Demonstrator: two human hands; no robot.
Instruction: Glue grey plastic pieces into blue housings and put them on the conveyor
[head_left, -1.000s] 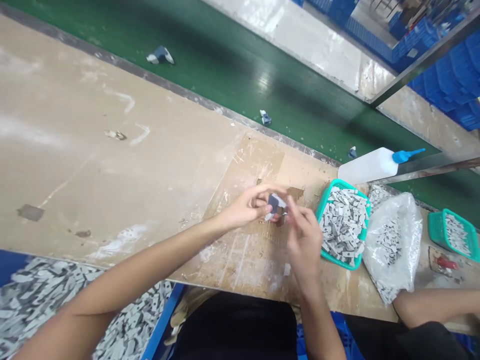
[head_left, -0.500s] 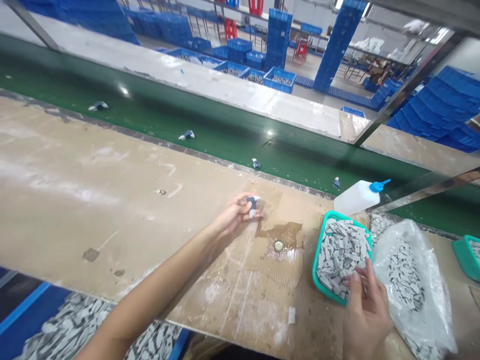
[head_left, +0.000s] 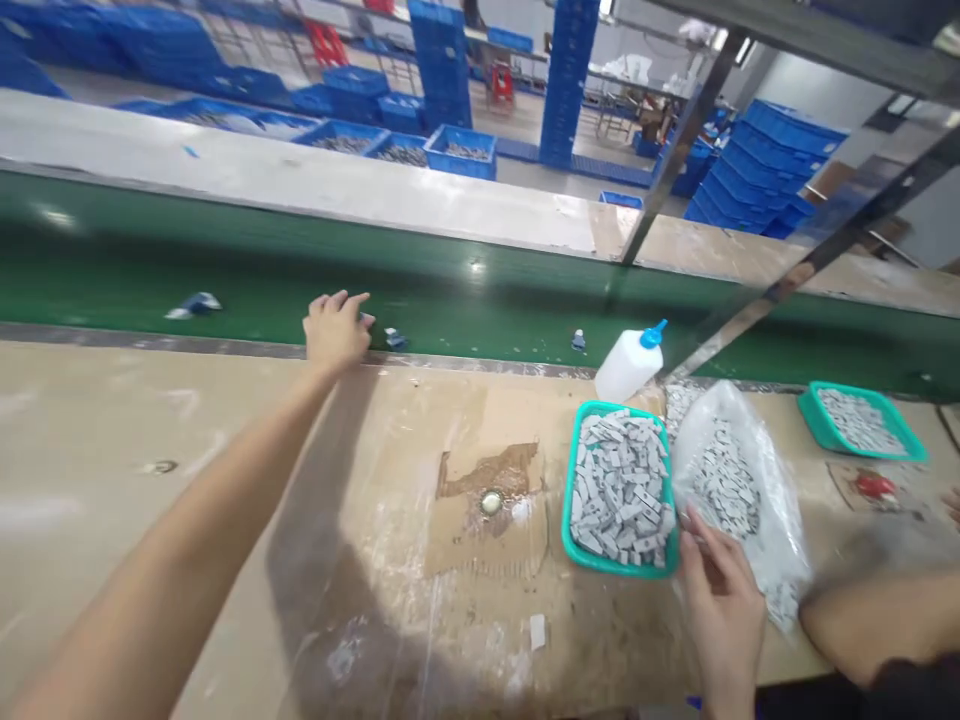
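Observation:
My left hand (head_left: 337, 332) reaches over the near edge of the green belt (head_left: 480, 300). Its fingers curve downward, and a greyish sliver of a small blue-and-white part (head_left: 366, 318) shows by the thumb; the rest is hidden. Another small blue-and-white part (head_left: 395, 338) lies on the belt just to its right. My right hand (head_left: 724, 595) is at the right rim of the green basket (head_left: 568, 520), thumb and forefinger pinched on what looks like a small grey piece (head_left: 691, 535). Many grey pieces (head_left: 622, 485) fill this basket.
A white squeeze bottle (head_left: 626, 365) with a blue nozzle stands behind the basket. To the right lie a clear bag (head_left: 776, 540) of grey pieces and a second green basket (head_left: 825, 425). Another person's arm (head_left: 877, 620) enters at right. A bottle cap (head_left: 491, 502) sits on cardboard.
My left hand has moved from above the table, with the blue-and-white part, forward onto the belt. My right hand has drawn back from the basket's pieces to its rim. The view has turned right.

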